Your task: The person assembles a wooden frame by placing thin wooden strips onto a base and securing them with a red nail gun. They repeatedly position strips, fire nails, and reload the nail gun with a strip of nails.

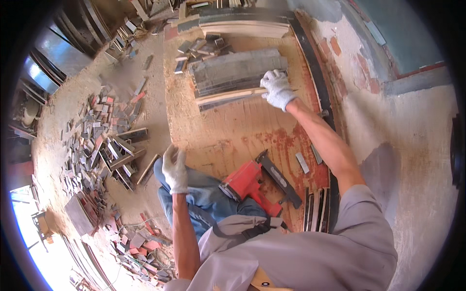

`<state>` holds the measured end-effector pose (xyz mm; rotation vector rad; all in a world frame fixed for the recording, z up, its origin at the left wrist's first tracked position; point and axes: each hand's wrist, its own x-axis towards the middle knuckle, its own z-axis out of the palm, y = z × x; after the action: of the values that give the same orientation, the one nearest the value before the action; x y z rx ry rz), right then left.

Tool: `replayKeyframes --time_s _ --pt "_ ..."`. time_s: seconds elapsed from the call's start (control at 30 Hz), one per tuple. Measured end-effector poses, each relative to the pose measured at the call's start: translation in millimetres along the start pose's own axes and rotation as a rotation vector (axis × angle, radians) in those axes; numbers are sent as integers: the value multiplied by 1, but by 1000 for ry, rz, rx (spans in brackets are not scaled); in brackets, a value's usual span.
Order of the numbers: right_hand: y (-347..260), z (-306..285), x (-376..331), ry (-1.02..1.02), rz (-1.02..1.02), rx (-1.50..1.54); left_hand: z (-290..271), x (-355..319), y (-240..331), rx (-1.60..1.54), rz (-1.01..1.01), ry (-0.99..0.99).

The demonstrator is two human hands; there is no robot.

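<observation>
On a broad plywood board [218,131], its tan grain blotched with rust-red stains, a worker's right hand [277,90] in a white knit glove closes around a pale wooden strip [225,96], thumb and fingers near its right end. The slim, straight-edged strip, dark along its lower side, lies just beside a stack of grey slats [238,68], long and flat with a dusty, scuffed surface. The left hand [174,169], likewise gloved, is open above the knee of worn blue jeans [206,186], fingers loosely bent. Near the thigh rests a nail gun [250,184], its smooth red body joined to a long black magazine. Small rectangular offcuts [201,46] pile up beyond the slats, while red, grey and black scraps [99,116] litter the dusty floor [158,92] at left.
</observation>
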<state>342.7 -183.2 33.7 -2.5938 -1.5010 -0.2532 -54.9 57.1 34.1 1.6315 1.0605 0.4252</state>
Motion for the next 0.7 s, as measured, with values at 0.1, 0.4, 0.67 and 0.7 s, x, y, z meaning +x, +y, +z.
replayKeyframes --time_s 0.1,0.4,0.67,0.7 --pt "-49 12 -53 -61 60 167 26 -9 13 -39 43 -24" --pt "-93 21 -134 -132 213 311 83 5 -43 298 124 154" --pt "-54 -7 -127 -342 698 340 87 12 -39 220 11 154" --pt "-57 -8 -122 -347 735 380 87 13 -38 229 24 143"
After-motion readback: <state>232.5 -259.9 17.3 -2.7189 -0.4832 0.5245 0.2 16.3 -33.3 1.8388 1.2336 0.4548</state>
